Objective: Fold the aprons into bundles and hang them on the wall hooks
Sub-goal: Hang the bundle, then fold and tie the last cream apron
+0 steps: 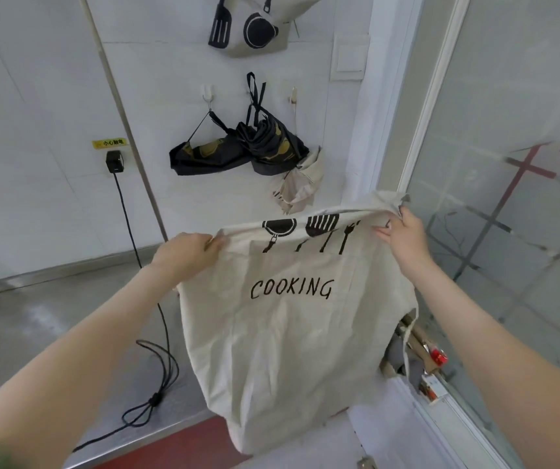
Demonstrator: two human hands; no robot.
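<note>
1. Two hands carry one cream apron (292,316). It hangs in the air between and below them, print side toward us, with the word COOKING under the fold line.
2. We judge the cloth light, soft and limp. It sags in a shallow curve between the grips and drapes freely beneath them, so it will keep no shape unless we hold it taut or pinch each fold.
3. Its top edge is a fold, since the printed utensils are cut off there. The best hold, we think, is where we have it: at the two ends of that fold, through both layers, so neither slips loose.
4. The left hand (187,252) has thumb and fingers pressed together on the left end of the fold. Its knuckles are up and the forearm reaches forward and inward.
5. The right hand (404,231) pinches the right end, slightly higher and farther out than the left. A bunched corner of cloth sticks out beyond its fingertips.
6. Beyond and above both hands, the wall hooks (207,93) hold two black bundles (268,147). A cream bundle (300,187) hangs toward the right hand's side.
7. In our judgement the folding is only begun, and more halving is needed before this apron goes up there.
</note>
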